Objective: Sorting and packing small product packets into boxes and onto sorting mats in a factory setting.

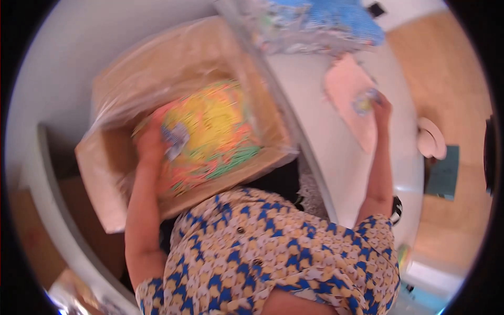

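Cardboard box (105, 173), one, plastic-lined, standing beside the white desk (336, 152); it holds a heap of small multicoloured pieces (215, 131) in yellow, pink and green, too blurred to count.

Small packet (176, 139), one, pinched in the left hand (152, 142) over the heap; probably light and crinkly, best held by an edge.

Second small packet (366, 101), one, closed in the right hand (380, 107) above a pink sheet (349, 100) on the desk.

Clear bag of blue pieces (325, 23), one, at the far edge.
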### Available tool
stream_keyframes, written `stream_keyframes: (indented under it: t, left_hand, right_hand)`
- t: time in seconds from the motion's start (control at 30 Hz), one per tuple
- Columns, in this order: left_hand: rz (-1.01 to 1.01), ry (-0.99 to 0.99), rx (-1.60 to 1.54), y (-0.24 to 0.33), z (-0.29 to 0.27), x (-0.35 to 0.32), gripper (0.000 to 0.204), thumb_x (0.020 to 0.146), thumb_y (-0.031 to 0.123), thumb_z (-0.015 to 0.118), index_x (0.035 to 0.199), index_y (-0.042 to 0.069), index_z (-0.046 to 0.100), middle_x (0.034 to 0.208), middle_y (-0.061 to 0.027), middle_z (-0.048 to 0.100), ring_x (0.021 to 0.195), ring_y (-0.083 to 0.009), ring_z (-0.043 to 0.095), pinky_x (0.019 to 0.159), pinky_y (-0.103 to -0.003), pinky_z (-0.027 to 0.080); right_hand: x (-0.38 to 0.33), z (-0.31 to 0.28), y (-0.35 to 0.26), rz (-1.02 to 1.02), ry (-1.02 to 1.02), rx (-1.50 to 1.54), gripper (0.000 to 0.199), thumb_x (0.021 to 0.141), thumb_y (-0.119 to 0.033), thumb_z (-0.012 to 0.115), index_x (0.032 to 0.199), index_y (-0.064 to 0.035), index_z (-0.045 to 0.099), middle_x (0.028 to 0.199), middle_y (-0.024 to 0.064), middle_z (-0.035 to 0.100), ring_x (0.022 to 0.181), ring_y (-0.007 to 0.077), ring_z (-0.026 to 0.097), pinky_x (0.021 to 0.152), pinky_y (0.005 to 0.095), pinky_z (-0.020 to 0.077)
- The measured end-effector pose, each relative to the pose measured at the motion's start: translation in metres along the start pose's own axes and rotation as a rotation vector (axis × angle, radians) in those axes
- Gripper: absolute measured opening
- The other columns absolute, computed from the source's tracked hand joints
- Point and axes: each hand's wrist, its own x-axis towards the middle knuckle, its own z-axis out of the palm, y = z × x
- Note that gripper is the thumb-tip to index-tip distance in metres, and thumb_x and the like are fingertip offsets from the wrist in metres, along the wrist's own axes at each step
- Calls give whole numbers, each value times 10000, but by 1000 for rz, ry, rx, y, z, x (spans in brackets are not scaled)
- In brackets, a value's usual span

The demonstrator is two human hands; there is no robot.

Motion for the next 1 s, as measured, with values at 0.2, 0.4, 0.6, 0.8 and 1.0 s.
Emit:
stream_keyframes:
  t: [0.2,0.4,0.6,0.8,1.0]
  left_hand:
    - [-180,-5,44,12,0,0,468,631,185,802,1050,144,598,903,-84,673,942,-288,627,855,-480,381]
    - [-89,68,152,4,-13,-4,241,771,224,673,1009,213,708,796,-79,681,828,-266,653,848,-463,359]
    - [76,241,63,8,-34,1,211,845,207,607,1033,246,696,789,-101,672,808,-279,639,781,-431,406]
    - [9,46,-1320,37,-46,5,139,935,151,551,981,52,637,857,7,649,759,-90,599,669,-273,465]
    - [-149,-114,-1907,48,-53,1,128,927,96,554,1022,45,623,925,-12,663,789,-100,626,708,-277,525]
  right_hand:
    - [-8,11,-79,-322,286,-172,420,800,-95,667,1196,4,570,1203,169,587,1124,336,532,983,404,396]
    - [-58,38,-268,-647,95,273,234,842,20,602,1074,5,634,1102,129,630,1031,274,582,914,367,446]
    - [-103,138,-367,-982,-820,110,105,743,-39,571,811,8,635,858,156,634,852,311,618,699,381,501]
    - [-121,194,-389,-1081,-864,-204,123,716,4,538,722,-14,659,779,191,645,765,322,648,668,412,517]
    - [-132,204,-386,-1159,-800,-211,132,715,-23,559,761,-20,683,799,182,647,794,310,650,705,381,529]
